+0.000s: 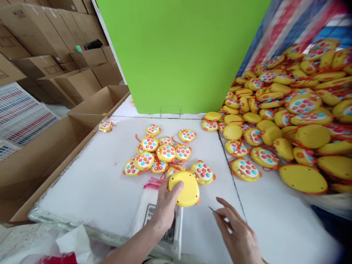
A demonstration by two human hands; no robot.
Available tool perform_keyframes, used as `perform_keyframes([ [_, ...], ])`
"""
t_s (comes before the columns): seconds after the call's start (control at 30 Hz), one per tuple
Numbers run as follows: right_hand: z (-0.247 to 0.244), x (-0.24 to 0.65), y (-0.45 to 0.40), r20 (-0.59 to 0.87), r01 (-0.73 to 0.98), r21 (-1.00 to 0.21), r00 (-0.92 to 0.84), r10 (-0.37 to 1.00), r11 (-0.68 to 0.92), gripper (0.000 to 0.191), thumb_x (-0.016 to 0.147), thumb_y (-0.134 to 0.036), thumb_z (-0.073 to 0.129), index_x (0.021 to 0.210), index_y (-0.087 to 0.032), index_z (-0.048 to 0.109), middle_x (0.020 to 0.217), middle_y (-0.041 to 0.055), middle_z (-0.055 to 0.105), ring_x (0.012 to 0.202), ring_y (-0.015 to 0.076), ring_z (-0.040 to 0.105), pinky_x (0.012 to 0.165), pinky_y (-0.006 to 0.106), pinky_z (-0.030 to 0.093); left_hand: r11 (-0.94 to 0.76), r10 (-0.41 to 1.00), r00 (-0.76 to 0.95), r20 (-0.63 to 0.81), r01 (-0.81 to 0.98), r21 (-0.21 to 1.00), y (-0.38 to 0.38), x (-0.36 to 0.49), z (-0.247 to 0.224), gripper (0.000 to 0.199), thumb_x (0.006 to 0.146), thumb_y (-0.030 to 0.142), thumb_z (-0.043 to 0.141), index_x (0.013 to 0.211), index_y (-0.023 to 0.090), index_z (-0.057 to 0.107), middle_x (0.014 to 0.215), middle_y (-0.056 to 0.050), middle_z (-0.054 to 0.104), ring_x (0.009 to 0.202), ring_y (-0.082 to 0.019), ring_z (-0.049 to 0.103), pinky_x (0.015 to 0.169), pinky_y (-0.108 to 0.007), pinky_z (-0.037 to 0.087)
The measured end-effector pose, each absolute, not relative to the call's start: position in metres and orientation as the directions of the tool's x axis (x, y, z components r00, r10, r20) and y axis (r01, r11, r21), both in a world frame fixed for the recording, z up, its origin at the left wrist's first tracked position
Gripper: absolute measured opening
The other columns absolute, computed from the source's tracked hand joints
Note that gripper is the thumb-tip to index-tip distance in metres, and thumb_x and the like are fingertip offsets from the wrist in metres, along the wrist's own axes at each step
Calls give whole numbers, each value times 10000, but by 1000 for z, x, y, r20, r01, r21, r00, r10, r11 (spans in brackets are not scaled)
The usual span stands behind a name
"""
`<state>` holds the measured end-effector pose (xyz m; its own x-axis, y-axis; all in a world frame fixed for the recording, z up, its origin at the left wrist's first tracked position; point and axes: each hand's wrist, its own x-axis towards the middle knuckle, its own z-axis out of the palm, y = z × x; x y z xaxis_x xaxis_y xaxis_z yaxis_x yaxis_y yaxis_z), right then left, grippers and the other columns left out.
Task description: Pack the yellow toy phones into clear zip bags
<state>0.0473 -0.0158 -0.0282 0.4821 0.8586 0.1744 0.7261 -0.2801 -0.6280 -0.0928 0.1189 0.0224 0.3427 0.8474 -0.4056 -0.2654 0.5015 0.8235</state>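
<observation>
A yellow toy with small dark holes near its edge is in my left hand, its plain back facing up and my thumb lying on it. My right hand, to the right and lower, pinches a thin dark pointed tool; its tip is apart from the toy. Beyond my left hand lies a group of similar toys with coloured dots, some with red cords. Partly under my left forearm is a stack of clear plastic bags with pink tops.
A large heap of yellow toys covers the right side. A green board stands at the back. An open carton borders the table on the left, near a wrapped toy. Cartons are piled behind.
</observation>
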Motion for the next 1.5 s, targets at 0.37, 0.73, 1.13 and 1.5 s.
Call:
perform_keyframes([
  [0.37,-25,42,0,307,769,-634,347,886,-81,477,874,-337,507,1342,-266,446,1437,80,422,1248,282,472,947,425,481,722,680,431,-593,-250,645,126,-89,16,363,716,412,662,977,179,566,880,-53,684,803,-189,656,615,-240,500],
  [0.73,2,23,32,-410,-453,-874,491,768,-177,422,795,-544,594,1036,-202,647,1031,76,700,858,227,641,674,307,553,517,675,577,-460,75,853,127,-107,15,366,800,470,573,990,160,617,865,-55,633,783,-163,593,572,-213,463],
  [1.13,-2,18,30,-354,-349,-913,428,831,-210,478,805,-525,590,1184,-233,582,1080,62,690,921,233,632,749,296,524,393,744,537,-396,128,911,116,-107,10,388,796,413,639,1091,167,579,998,-72,645,862,-187,610,661,-235,493],
  [1.5,-8,14,30,-356,-388,-903,430,830,-186,452,809,-506,596,1155,-214,585,1098,79,683,959,257,637,752,305,534,429,747,511,-425,117,896,113,-101,9,411,768,441,655,1059,157,595,900,-50,630,703,-139,577,528,-195,441],
])
